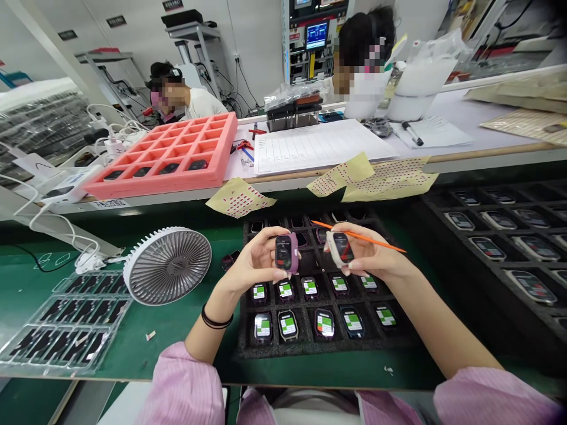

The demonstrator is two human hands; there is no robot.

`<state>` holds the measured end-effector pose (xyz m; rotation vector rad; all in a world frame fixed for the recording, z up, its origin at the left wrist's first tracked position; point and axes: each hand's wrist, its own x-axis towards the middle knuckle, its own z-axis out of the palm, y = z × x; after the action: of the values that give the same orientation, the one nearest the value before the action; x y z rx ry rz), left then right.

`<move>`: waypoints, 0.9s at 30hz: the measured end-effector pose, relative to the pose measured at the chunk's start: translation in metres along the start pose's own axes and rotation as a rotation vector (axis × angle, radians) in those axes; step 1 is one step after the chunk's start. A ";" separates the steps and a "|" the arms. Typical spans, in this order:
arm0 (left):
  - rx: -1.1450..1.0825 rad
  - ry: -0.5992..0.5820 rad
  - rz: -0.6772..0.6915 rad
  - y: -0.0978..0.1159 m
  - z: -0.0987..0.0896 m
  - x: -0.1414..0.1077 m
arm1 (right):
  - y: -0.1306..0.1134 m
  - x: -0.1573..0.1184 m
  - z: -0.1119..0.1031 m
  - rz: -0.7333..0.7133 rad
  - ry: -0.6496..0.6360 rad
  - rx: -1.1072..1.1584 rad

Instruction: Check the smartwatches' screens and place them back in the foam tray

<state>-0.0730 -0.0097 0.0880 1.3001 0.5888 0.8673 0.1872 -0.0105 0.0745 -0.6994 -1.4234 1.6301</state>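
Observation:
My left hand [261,258] is closed round a purple smartwatch [286,254], its dark screen turned towards me. In my right hand [372,254] is a white smartwatch [340,248], tilted, with a lit dark screen; an orange stick [361,234] lies across the same hand. Both watches are held up over a black foam tray [283,349]. Several watches sit in its compartments, and those in the two near rows, such as one watch [325,323], show green and white screens. Parts of the far rows are hidden behind my hands.
A small white fan [168,265] stands left of the tray, near clear plastic trays [57,324] of black pieces. Another black tray [487,265] with watches is at right. On the shelf are a pink foam tray [199,178] and papers [319,147]. Two people sit beyond.

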 end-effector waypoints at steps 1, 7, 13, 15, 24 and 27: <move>-0.006 -0.005 0.006 0.000 0.000 -0.001 | 0.000 -0.001 0.000 -0.011 -0.002 0.011; 0.237 0.040 0.035 -0.006 0.006 0.006 | 0.003 0.002 0.000 0.016 0.041 -0.147; 0.377 0.149 0.014 -0.016 0.008 0.015 | 0.017 0.013 0.001 -0.030 0.114 -0.319; 0.382 0.170 0.010 -0.020 0.008 0.017 | 0.021 0.014 0.002 -0.029 0.123 -0.319; 0.311 0.193 0.027 -0.025 0.005 0.021 | 0.023 0.016 0.002 -0.021 0.098 -0.287; 0.316 0.204 0.034 -0.026 0.005 0.022 | 0.023 0.016 0.003 -0.036 0.119 -0.271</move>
<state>-0.0511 0.0043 0.0657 1.5188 0.8942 0.9685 0.1715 0.0022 0.0545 -0.9042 -1.5755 1.3575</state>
